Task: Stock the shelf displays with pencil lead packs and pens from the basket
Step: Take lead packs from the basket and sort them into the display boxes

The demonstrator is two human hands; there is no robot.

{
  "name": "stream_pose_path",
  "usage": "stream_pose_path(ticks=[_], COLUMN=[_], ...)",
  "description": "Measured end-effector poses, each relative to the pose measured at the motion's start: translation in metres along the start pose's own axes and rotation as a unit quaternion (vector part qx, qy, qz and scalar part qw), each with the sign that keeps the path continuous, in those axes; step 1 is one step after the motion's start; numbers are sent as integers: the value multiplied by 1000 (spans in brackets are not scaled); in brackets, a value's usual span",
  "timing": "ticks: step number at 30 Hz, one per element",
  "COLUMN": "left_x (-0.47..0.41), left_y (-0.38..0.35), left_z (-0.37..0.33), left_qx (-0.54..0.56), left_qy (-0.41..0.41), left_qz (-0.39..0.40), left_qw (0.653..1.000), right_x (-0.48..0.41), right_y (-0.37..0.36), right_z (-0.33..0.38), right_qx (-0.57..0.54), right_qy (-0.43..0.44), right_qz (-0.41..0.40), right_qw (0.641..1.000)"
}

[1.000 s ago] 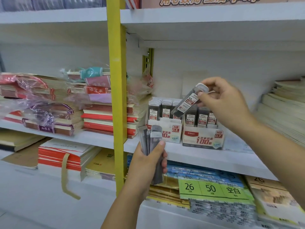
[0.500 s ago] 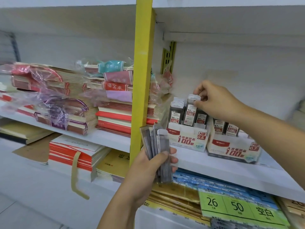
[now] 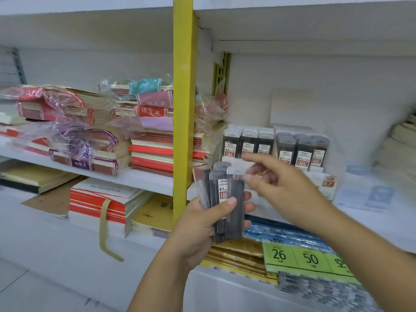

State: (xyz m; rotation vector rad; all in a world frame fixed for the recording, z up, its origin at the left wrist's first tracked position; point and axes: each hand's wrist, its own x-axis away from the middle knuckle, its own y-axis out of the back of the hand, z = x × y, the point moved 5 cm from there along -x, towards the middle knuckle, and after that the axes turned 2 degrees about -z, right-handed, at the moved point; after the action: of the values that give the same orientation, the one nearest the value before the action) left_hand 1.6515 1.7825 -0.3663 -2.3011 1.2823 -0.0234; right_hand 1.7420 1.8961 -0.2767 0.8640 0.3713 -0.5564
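Note:
My left hand (image 3: 202, 224) grips a fan of several dark pencil lead packs (image 3: 225, 194) upright in front of the yellow shelf post. My right hand (image 3: 283, 185) reaches across to the top of that bunch, its fingertips at the upper edge of the front pack; motion blur hides whether they pinch it. Behind, on the middle shelf, the 0.5 display box (image 3: 247, 143) holds a row of packs with white caps. To its right the 0.7 display box (image 3: 301, 152) holds grey-capped packs. No basket or pens are in view.
The yellow upright post (image 3: 183, 109) stands just left of my hands. Stacks of wrapped notebooks (image 3: 148, 136) fill the shelf left of the post. Blue and gold packs and a green price card (image 3: 299, 257) lie on the shelf below. Paper stacks (image 3: 403, 136) sit far right.
My right hand has let go of the pack it put into the 0.5 box and has come back down to the bunch in my left hand. The view shifted right.

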Motion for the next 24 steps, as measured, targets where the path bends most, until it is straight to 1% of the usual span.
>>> stream_pose_path(ticks=[1,2,4,7,10,13,15,17,20,24], left_x=[2,4,8,14,18,21,22,22,22,21], left_y=[-4,-8,-15,-21,-22,-23,-24,-23,-26,-30], left_z=[1,3,7,14,24,29,31,32,32,32], left_qx=[-11,-21,-32,-48,-60,-54,-67,-91,-119,-118], left_qy=[5,10,23,57,86,108,109,101,95,95], left_qz=[9,16,27,28,29,18,5,-3,4,6], left_qw=[1000,1000,999,997,994,992,992,991,988,988], right_x=[10,17,27,38,42,42,43,46,50,54], right_y=[-6,-9,-7,-2,4,13,18,22,31,35], right_z=[-4,-9,-17,-27,-33,-37,-39,-41,-43,-46], right_qx=[-53,-101,-185,-257,-270,-239,-230,-253,-262,-293], right_qy=[-19,-35,-61,-92,-107,-116,-113,-117,-124,-129], right_qz=[19,20,-5,-21,-17,-39,-35,-23,-53,-88], right_qw=[998,994,981,962,957,963,966,960,956,943])
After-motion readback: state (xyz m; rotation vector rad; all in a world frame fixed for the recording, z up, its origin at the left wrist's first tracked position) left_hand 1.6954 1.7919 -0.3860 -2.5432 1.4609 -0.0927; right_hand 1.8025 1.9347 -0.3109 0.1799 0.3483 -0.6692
